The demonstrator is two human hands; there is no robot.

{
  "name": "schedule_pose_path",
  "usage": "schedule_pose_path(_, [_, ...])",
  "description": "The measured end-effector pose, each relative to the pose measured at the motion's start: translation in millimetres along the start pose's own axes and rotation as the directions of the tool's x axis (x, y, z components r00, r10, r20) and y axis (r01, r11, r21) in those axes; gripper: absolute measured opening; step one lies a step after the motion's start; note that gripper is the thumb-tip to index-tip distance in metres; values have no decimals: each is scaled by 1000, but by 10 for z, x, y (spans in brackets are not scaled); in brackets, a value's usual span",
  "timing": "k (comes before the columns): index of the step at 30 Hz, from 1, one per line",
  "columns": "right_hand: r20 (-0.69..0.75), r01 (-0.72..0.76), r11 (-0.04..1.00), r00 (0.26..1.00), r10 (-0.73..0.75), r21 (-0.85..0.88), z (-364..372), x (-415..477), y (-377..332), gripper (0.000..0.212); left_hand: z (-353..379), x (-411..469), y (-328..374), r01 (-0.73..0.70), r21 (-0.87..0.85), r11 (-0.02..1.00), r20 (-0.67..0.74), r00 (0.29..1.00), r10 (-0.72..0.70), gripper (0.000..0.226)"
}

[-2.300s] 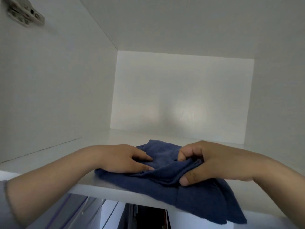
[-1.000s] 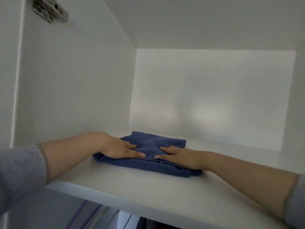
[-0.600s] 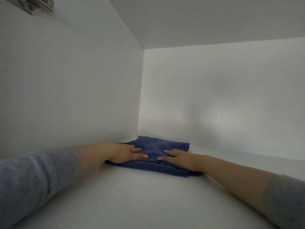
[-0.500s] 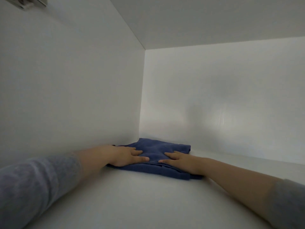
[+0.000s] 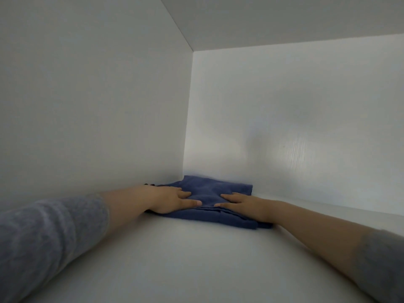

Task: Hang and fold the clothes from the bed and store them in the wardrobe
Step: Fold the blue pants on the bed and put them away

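Wardrobe (image 5: 131, 62) panels fill the view: a white side wall (image 5: 65, 138) on the left, a back wall (image 5: 306, 127), a top panel (image 5: 284, 18), and below them the shelf (image 5: 196, 259) that carries everything. Two forearms in grey sleeves (image 5: 43, 237) reach in from the near edge toward the far left corner of the shelf.

There lies the folded blue garment (image 5: 214, 193), tucked into that corner, its left edge at or near the side wall and its far edge close to the back wall. That placement probably leaves the rest of the shelf for further folded clothes.

The left hand (image 5: 172, 199) lies flat on the garment's left part, fingers straight and slightly spread. The right hand (image 5: 242, 203) lies flat on its right part, fingers extended toward the left one, the fingertips near but apart. Neither hand grips the cloth. Flat palms like these suit pressing the stack down so the layers do not spring open, so the storing of this piece looks almost done.

The garment's near right corner is partly covered by the right wrist, and what kind of clothing it is cannot be told. A small dark speck (image 5: 149, 184) beside the left wrist at the side wall is too small to identify. The shelf's near edge, the bed and any other clothes are out of view.
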State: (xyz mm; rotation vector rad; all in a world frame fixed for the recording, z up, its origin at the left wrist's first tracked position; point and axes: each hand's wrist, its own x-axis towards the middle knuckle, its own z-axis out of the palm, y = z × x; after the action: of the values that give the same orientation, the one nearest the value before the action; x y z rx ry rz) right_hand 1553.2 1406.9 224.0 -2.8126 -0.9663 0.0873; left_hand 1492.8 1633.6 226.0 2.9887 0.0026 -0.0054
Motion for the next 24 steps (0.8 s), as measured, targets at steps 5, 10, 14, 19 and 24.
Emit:
schedule_pose_path(5, [-16,-13,998,1000,14,58,5,38,26,69,-27,-37,5,-28,73,997,-72,997,33,69])
schedule_pose_path(10, [-116,-27,984,992,48,175,9,-24,41,75,-121,-207,41,23,55,998,-256,967,-8,59])
schedule_pose_path(14, [-213,-38,954,971,105,298,-90,-204,27,74,-236,-459,150,-9,-114,993,-405,914,-38,46])
schedule_pose_path(19, [-269,-41,958,956,120,283,-273,-588,-71,55,-308,-799,377,-56,-187,981,-435,900,-32,44])
schedule_pose_path(24, [-257,-46,974,961,104,221,-377,-1227,-238,51,-323,-1181,595,-121,-224,967,-448,894,8,42])
